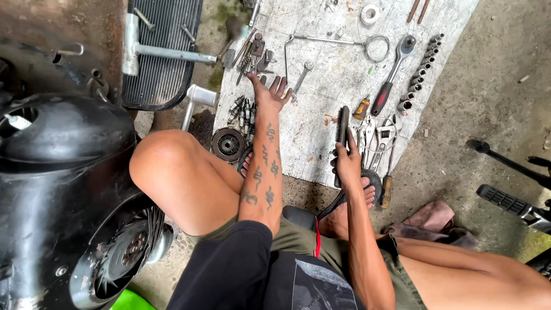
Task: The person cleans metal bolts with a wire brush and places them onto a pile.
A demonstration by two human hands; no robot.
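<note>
The left hand (271,92) is reaching over the mat (321,126) with fingers spread, hovering just beside a small wrench (301,77) and gripping nothing. The right hand (347,163) is wrapping its fingers around a dark bar (342,129) standing near the pliers (373,138). Leaning this far, the person is risking knocking the bar into the crowded tools and scattering the sockets (422,66)

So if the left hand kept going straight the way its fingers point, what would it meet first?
Most likely the small open-ended wrench, lying just beyond the left hand fingertips on the white sheet. Its height above the sheet is unclear.
</note>
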